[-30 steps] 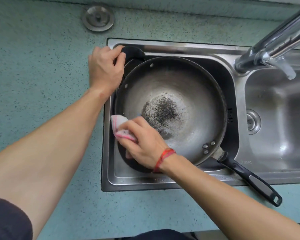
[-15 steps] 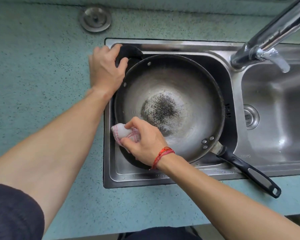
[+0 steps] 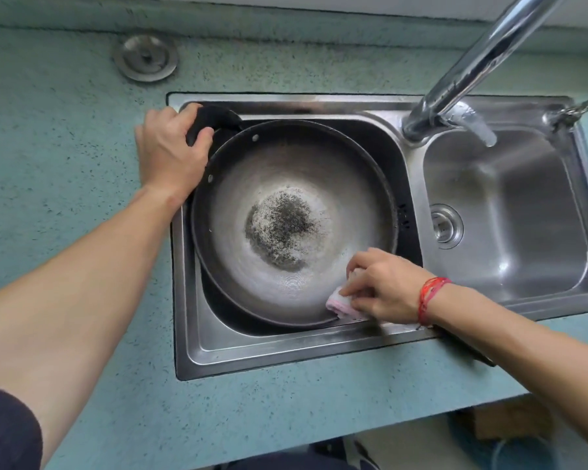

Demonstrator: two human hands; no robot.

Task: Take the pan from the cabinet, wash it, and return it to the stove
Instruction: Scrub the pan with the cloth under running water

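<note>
A wide dark pan [image 3: 286, 184] with a grey, black-speckled bottom lies tilted in the left basin of the steel sink [image 3: 286, 347]. My left hand [image 3: 170, 154] grips the small black helper handle [image 3: 218, 115] at the pan's far-left rim. My right hand [image 3: 384, 286], with a red string at the wrist, presses a white-and-pink cloth [image 3: 340, 305] against the pan's near-right inner wall. The long handle is almost wholly hidden under my right forearm.
A chrome faucet [image 3: 469, 69] slants from the upper right, its spout over the right basin [image 3: 510, 215] with a drain [image 3: 443, 225]. A round metal cap [image 3: 145, 57] sits in the teal countertop [image 3: 65, 130] behind the sink. The counter's front edge is below.
My right hand has swept the cloth from the pan's near-left rim across to its near-right side, covering the long handle. My left hand has kept its grip on the helper handle.
</note>
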